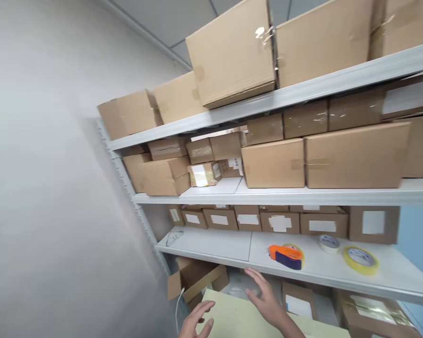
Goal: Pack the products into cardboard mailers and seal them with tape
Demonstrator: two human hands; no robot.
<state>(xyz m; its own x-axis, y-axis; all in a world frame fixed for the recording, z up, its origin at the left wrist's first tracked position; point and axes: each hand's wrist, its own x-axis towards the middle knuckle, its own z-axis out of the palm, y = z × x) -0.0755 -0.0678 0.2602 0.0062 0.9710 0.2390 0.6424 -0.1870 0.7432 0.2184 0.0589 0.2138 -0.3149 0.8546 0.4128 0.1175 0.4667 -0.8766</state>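
A person's two bare hands reach in from near me, low in front of a white metal shelving unit (275, 196). Beneath them lies a flat, pale yellow-green surface (231, 310), just in front of the lowest shelf. The left hand (192, 324) curves loosely, thumb and fingers parted, with nothing in its grasp. The right hand (268, 304) is spread wider, its fingers pointing up toward the shelf edge, also holding nothing. I cannot tell whether either touches the surface.

Beyond the left hand sits an open brown cardboard box (205, 283), flaps out, beside a thin white cable (176, 312). On the shelf beyond the right hand rest an orange and dark purple plastic tape dispenser (285, 256), a white tape roll (329, 243) and a yellow-edged tape roll (360, 259). Behind them stands a row of white-labelled brown cardboard boxes (247, 211); larger plain brown cartons (232, 56) fill the shelves above.
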